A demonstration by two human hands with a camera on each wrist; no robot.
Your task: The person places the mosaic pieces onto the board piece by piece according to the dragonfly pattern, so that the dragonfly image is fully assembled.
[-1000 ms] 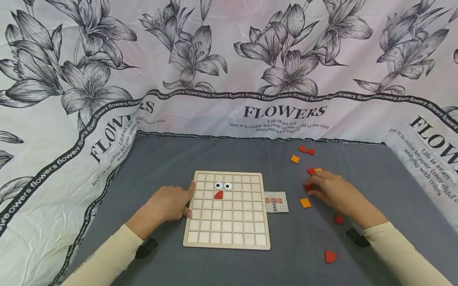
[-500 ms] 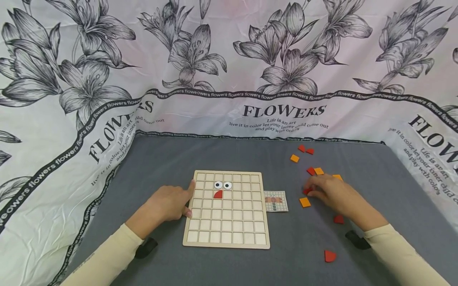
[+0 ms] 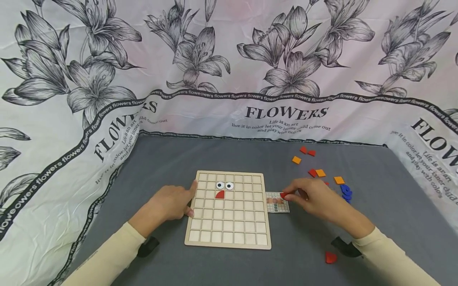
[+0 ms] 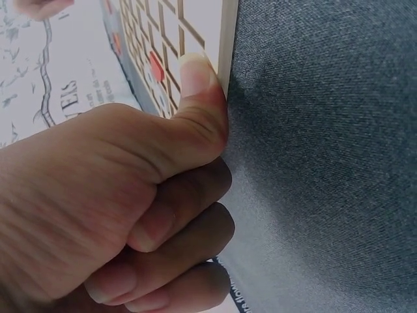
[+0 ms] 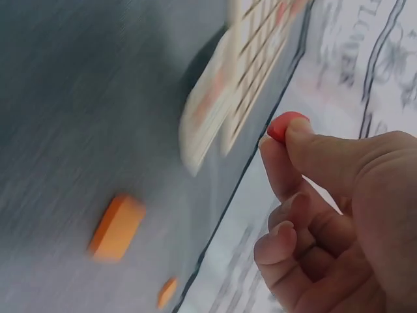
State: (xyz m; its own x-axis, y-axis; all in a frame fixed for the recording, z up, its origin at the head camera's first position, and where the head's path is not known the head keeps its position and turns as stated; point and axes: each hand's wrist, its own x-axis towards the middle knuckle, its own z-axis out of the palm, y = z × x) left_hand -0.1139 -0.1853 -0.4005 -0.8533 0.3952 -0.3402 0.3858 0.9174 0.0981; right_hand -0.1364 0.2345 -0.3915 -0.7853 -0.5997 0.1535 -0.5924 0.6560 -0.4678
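Note:
At its left edge, the wooden grid board (image 3: 229,226) lies under my left hand (image 3: 169,202). The left thumb (image 4: 199,91) presses over the board's rim, the index finger reaches along the same edge, and the other fingers are curled. Two googly eyes (image 3: 224,186) and a red quarter-circle tile (image 3: 220,194) sit in the board's upper cells. My right hand (image 3: 316,198) pinches a red tile (image 5: 281,125) between thumb and index fingertip, raised above the table. In the head view it overlaps the small picture card (image 3: 277,208) beside the board.
Orange square tiles (image 3: 296,160) and red tiles (image 3: 312,153) lie scattered at the back right. Blue ring-like pieces (image 3: 346,191) sit just beyond the right hand. Another red tile (image 3: 330,257) lies near the front. A flower-printed cloth (image 3: 214,115) stands behind the grey table (image 3: 161,250).
My right hand has picked up a red tile from the scattered pieces and moved left towards the card, uncovering the blue pieces. The left hand stays at the board's edge.

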